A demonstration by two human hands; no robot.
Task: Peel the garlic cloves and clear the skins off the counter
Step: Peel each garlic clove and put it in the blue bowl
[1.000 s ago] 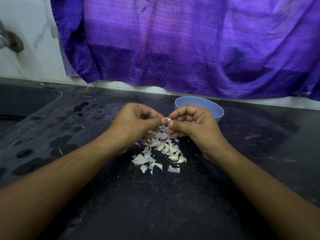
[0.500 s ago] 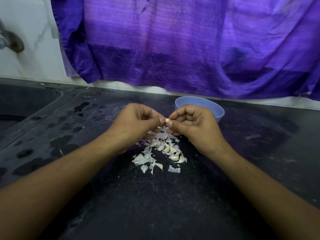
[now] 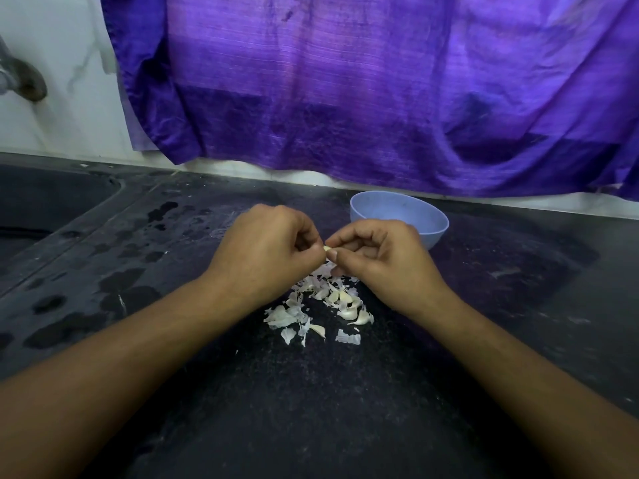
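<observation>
**Two hands on one clove, skins heaped below**

Both hands meet over the middle of the dark counter (image 3: 311, 392), forearms coming in from seven and five o'clock. The left hand (image 3: 266, 250) is curled, its thumb and forefinger pinching one end of a small pale garlic clove (image 3: 326, 249). The right hand (image 3: 377, 257), fingers also curled, pinches the other end from the three o'clock side. Only a sliver of the clove shows between the fingertips, so how much skin it carries cannot be told. It is held above the far end of the heap.

At six o'clock from the hands lies a loose pile of skins (image 3: 304, 302), papery white flakes spread on the counter. Several cream-coloured cloves (image 3: 361, 318) are mixed in, mostly on its three o'clock side. One flake (image 3: 347, 337) lies just apart from the heap at five o'clock.

A light blue bowl (image 3: 432, 216) stands on the counter at one o'clock from the hands. It is just behind the right hand, which covers part of its near wall.

Dark wet patches (image 3: 117, 281) dot the counter at nine o'clock, beside the left forearm. The sink (image 3: 41, 202) opens at ten o'clock, and a tap (image 3: 24, 81) juts from the white wall (image 3: 69, 46) at eleven. A purple cloth (image 3: 345, 98) hangs across the wall at twelve o'clock, its hem close above the counter's back edge.
</observation>
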